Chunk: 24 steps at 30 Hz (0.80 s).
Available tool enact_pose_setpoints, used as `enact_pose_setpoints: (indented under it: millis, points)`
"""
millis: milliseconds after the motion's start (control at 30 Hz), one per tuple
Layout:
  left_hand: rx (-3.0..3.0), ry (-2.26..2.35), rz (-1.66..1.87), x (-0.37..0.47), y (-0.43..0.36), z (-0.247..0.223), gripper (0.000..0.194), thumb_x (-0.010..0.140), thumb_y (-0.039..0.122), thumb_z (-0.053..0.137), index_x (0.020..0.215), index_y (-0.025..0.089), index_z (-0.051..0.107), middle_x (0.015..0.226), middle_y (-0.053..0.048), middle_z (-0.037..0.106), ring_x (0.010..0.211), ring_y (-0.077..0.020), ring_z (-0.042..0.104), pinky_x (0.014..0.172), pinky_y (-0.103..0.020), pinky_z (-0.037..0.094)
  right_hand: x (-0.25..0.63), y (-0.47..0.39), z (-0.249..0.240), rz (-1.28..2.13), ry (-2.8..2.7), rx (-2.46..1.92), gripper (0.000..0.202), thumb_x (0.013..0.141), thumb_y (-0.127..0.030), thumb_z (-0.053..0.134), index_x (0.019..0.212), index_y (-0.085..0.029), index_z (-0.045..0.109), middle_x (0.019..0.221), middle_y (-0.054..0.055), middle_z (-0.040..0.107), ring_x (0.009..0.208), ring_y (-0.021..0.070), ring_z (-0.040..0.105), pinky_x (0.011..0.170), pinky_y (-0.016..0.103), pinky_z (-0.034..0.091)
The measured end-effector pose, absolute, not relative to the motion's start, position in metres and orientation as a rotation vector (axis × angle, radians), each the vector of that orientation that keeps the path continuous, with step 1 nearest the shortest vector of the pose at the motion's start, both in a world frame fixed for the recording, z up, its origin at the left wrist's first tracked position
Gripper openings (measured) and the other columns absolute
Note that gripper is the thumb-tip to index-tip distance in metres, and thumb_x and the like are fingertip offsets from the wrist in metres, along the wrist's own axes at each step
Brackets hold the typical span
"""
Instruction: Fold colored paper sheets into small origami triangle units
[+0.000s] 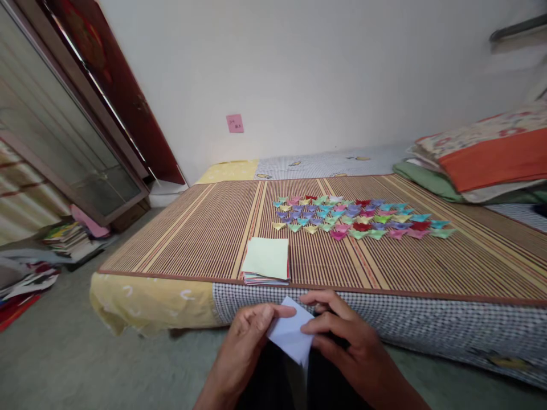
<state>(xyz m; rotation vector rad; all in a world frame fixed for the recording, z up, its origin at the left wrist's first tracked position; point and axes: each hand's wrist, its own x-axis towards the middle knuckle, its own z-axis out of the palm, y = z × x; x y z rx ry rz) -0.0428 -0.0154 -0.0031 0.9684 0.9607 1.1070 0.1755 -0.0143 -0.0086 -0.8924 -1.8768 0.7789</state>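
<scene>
A pale lilac sheet of folding paper (291, 333), folded into a small diamond shape, is held in front of the bed's edge. My left hand (252, 333) pinches its left side, index finger lying along the top face. On the other side, my right hand (342, 330) has its fingers curled at the right edge, fingertips touching the paper. A stack of square paper (267, 259), pale green on top, lies on the mat just beyond my hands. Farther back, rows of small folded paper boats (354, 218) in many colours stand on the mat.
A striped woven mat (188, 233) covers the bed. Folded bedding (496, 154) is piled at the right. A pink note (235, 123) is stuck to the wall. Stacked books (70, 236) and a dark red door (128, 97) are at the left.
</scene>
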Motion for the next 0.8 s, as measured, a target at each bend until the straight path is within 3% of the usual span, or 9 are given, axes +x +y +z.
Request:
enact_pose_setpoints:
  millis: [100,200,300,400,667,800]
  points:
    - [1.167,0.972,1.092,-0.041,-0.015,0.002,0.035,0.082,0.049,0.078,0.1,0.019,0.084,0.095,-0.009,0.076,0.086,-0.0221,0.064,0.078,-0.03,0.047,0.165,-0.012,-0.01,0.754,-1.752,-0.881,0.014,0.096,-0.019,0.061,0.087,-0.025,0.07,0.103,0.003,0.064,0.097,0.017,0.067,0.086,0.024,0.05]
    - [1.275,0.976,1.156,-0.035,-0.015,0.005,0.027,0.074,0.037,0.086,0.097,0.023,0.085,0.09,-0.006,0.075,0.086,-0.0223,0.066,0.078,-0.029,0.049,0.157,-0.012,-0.012,0.762,-1.69,-0.909,0.016,0.096,-0.019,0.061,0.081,-0.023,0.064,0.095,0.001,0.064,0.091,0.0159,0.066,0.081,0.023,0.049]
    - [1.359,1.087,1.217,-0.027,-0.017,0.005,0.014,0.083,0.033,0.078,0.086,0.021,0.085,0.078,-0.005,0.072,0.077,-0.0194,0.064,0.072,-0.026,0.049,0.151,-0.014,-0.012,0.785,-1.64,-0.938,0.021,0.096,-0.02,0.061,0.075,-0.022,0.06,0.086,0.0,0.064,0.084,0.0153,0.065,0.076,0.023,0.048]
    - [1.311,1.136,1.21,-0.022,-0.018,0.002,0.024,0.088,0.037,0.072,0.077,0.018,0.082,0.066,-0.003,0.065,0.065,-0.0159,0.058,0.063,-0.024,0.046,0.146,-0.014,-0.012,0.802,-1.594,-0.964,0.024,0.097,-0.022,0.059,0.074,-0.022,0.057,0.079,-0.001,0.062,0.076,0.0149,0.063,0.072,0.024,0.048]
    - [1.166,1.158,1.174,-0.019,-0.017,-0.006,0.027,0.082,0.039,0.077,0.073,0.014,0.078,0.065,-0.003,0.067,0.063,-0.0158,0.058,0.062,-0.024,0.046,0.141,-0.016,-0.018,0.871,-1.533,-1.041,0.026,0.098,-0.027,0.058,0.072,-0.021,0.056,0.07,-0.002,0.059,0.067,0.0147,0.059,0.065,0.026,0.045]
    - [1.191,1.236,1.19,-0.016,-0.02,-0.003,0.031,0.082,0.041,0.075,0.066,0.014,0.072,0.061,-0.003,0.066,0.059,-0.0145,0.056,0.058,-0.023,0.043,0.141,-0.016,-0.016,0.845,-1.549,-1.015,0.026,0.096,-0.025,0.059,0.071,-0.021,0.056,0.076,0.0,0.059,0.074,0.0157,0.06,0.069,0.027,0.046]
